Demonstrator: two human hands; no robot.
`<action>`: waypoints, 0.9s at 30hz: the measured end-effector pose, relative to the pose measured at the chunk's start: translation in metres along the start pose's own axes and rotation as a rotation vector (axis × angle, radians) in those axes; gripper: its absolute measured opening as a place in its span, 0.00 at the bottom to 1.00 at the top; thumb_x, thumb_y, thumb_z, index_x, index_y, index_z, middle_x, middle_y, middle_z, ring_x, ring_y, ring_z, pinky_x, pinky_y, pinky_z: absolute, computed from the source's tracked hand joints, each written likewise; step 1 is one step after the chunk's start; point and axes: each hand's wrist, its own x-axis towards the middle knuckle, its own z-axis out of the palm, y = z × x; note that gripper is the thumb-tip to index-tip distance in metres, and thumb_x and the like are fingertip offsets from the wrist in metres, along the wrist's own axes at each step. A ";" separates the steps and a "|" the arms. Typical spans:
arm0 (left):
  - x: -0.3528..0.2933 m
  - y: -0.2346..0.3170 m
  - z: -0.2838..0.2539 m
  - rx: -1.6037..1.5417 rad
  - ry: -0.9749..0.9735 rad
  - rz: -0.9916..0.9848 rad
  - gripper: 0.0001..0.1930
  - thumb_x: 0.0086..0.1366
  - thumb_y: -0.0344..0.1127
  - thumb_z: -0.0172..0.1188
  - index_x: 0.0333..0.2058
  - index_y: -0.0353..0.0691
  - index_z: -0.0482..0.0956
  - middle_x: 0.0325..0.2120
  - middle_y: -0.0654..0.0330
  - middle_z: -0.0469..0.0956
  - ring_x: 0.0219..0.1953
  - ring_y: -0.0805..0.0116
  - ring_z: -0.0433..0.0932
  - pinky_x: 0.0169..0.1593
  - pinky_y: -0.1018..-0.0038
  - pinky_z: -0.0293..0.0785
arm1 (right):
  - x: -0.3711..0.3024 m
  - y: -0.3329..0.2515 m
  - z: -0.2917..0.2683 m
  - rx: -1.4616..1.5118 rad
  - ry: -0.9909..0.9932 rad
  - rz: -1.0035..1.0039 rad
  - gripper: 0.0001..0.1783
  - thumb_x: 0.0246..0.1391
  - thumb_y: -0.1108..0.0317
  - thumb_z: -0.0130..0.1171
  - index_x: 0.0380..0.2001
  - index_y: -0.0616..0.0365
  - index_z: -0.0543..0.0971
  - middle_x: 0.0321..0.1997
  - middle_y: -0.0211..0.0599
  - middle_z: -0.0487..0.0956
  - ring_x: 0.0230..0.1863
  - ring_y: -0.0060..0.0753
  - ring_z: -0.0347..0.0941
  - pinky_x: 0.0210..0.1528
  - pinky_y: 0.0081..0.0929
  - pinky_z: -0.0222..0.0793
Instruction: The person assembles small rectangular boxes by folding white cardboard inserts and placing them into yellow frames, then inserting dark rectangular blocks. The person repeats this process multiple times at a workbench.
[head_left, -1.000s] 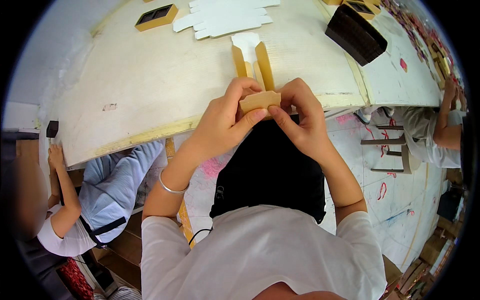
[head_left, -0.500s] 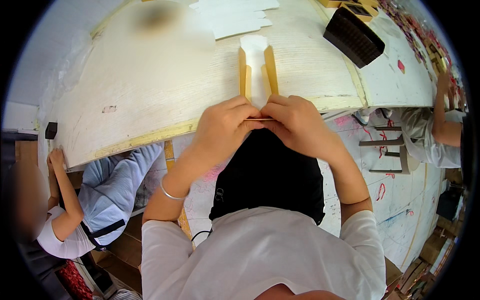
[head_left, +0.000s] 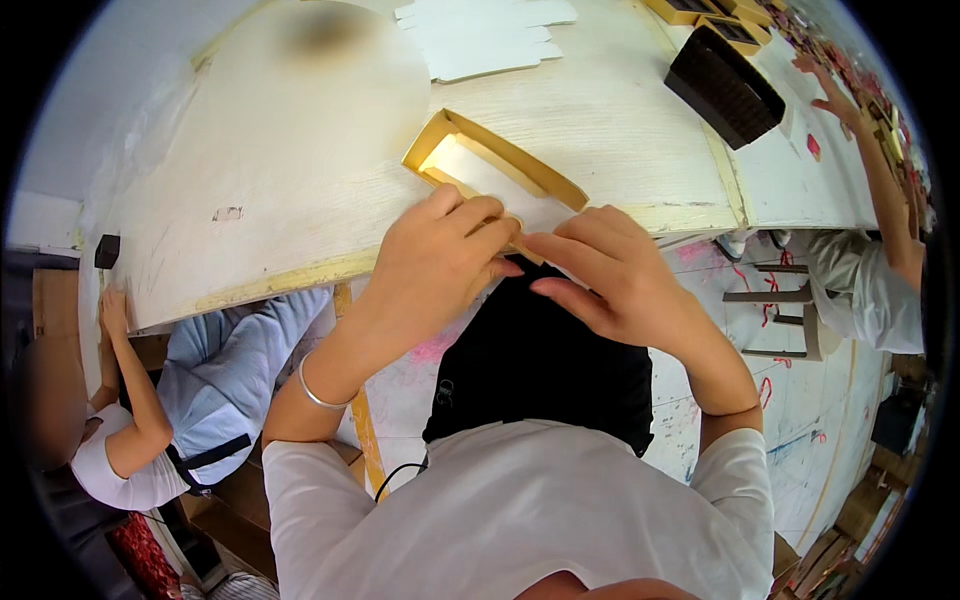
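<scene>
Both of your hands press down on the near end of a shallow gold-edged cardboard tray [head_left: 495, 170] with a white inside, which lies on the pale wooden table [head_left: 300, 180] right at its near edge. Your left hand [head_left: 440, 260] lies over the tray's near corner with its fingers curled and pressed together on the gold rim; whether the thumb pinches underneath is hidden. Your right hand [head_left: 610, 275] sits just beside it, fingers stretched flat and pointing toward the left hand, fingertips touching the same near edge.

The tray's long axis runs on a slant, from its far corner up and to your left down toward your right, so most of its length reaches away from your grip, out across the table. Your left hand covers more of it and sits nearer its middle; your right only meets the end.

Farther off lie a stack of white flat card blanks [head_left: 490, 35] and a dark ribbed box [head_left: 725, 85], both well apart from the tray. Another person's arm [head_left: 870, 150] reaches onto the table at the right, and a seated person in light blue [head_left: 210, 380] is below the table's left edge.
</scene>
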 end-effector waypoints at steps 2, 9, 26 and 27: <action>-0.006 -0.012 0.005 -0.036 0.120 0.076 0.18 0.41 0.40 0.71 0.33 0.43 0.78 0.36 0.64 0.76 0.39 0.64 0.73 0.40 0.71 0.72 | 0.003 0.001 -0.017 -0.020 -0.005 -0.006 0.23 0.43 0.81 0.58 0.47 0.59 0.78 0.35 0.40 0.74 0.35 0.39 0.71 0.38 0.31 0.67; 0.002 -0.026 -0.003 -0.270 -0.011 0.060 0.17 0.41 0.36 0.72 0.31 0.42 0.77 0.34 0.64 0.75 0.38 0.62 0.72 0.42 0.69 0.71 | 0.008 0.040 -0.013 0.093 -0.303 -0.005 0.20 0.37 0.77 0.67 0.39 0.58 0.78 0.39 0.38 0.74 0.41 0.43 0.68 0.44 0.31 0.67; -0.004 -0.010 0.010 -0.453 0.034 -0.183 0.07 0.54 0.34 0.64 0.25 0.39 0.76 0.21 0.62 0.70 0.22 0.63 0.72 0.26 0.71 0.66 | -0.015 0.000 -0.001 -0.068 -0.138 0.037 0.33 0.33 0.78 0.63 0.51 0.58 0.75 0.53 0.45 0.71 0.49 0.43 0.69 0.50 0.35 0.67; -0.001 -0.011 0.008 -0.440 0.012 -0.168 0.07 0.54 0.35 0.64 0.26 0.39 0.77 0.21 0.62 0.70 0.22 0.64 0.72 0.27 0.71 0.67 | -0.018 -0.001 0.008 -0.090 -0.113 0.010 0.34 0.32 0.78 0.63 0.51 0.58 0.75 0.53 0.45 0.71 0.48 0.43 0.70 0.49 0.35 0.67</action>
